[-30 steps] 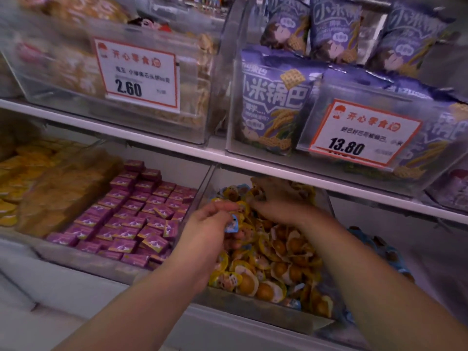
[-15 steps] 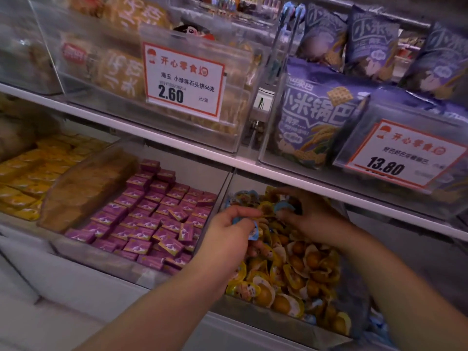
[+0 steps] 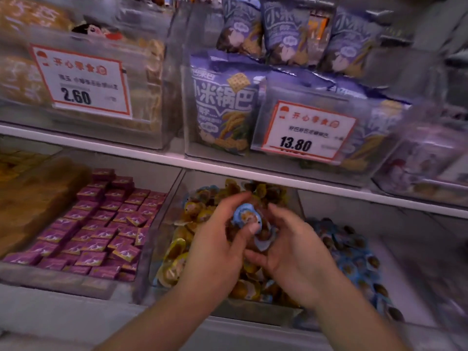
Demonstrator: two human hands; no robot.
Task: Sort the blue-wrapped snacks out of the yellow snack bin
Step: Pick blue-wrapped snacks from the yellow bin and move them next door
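Blue snack sits pinched in the left hand, thumb tip pressed on its lower edge, fingers curled behind it, held just above the yellow pile. Right hand is cupped close alongside, palm turned toward the left, fingers curved; a second blue wrapper shows between the two hands, touching the right hand's fingers, though the blur makes it hard to say whether that hand truly grips it. Both hands hover over the middle bin, a clear-walled tray heaped with yellow snacks, a few blue ones still visible at its front edge. Just to the right, the next compartment holds a spread of blue snacks. To the left, a tray of purple packets lies in neat rows, and beyond that a brownish bin, blurred. Above the white shelf edge, clear boxes carry price tags: 2.60 on the left, 13.80 on the right, with purple bags stacked behind and more standing higher up.
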